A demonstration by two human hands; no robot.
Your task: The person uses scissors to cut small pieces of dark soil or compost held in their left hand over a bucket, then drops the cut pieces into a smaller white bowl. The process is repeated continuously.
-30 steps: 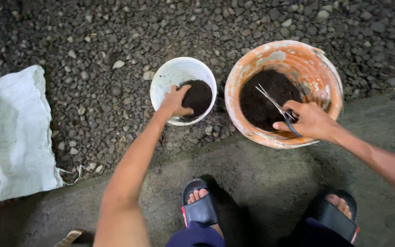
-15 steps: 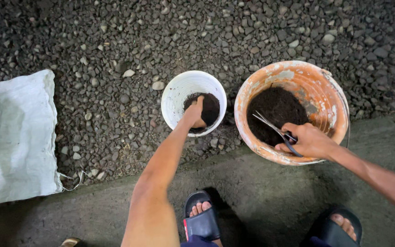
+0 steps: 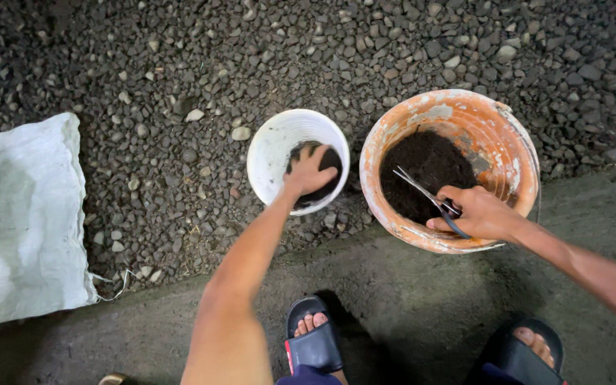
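Left hand deeper into soil, white pot

arms: I am wearing no sleeves; both forearms are showing bare to the frame edge.
left hand: I am wearing no glove, ring or watch.
right hand: likewise bare.
feet: I am wearing dark slide sandals with broad straps, toes showing.
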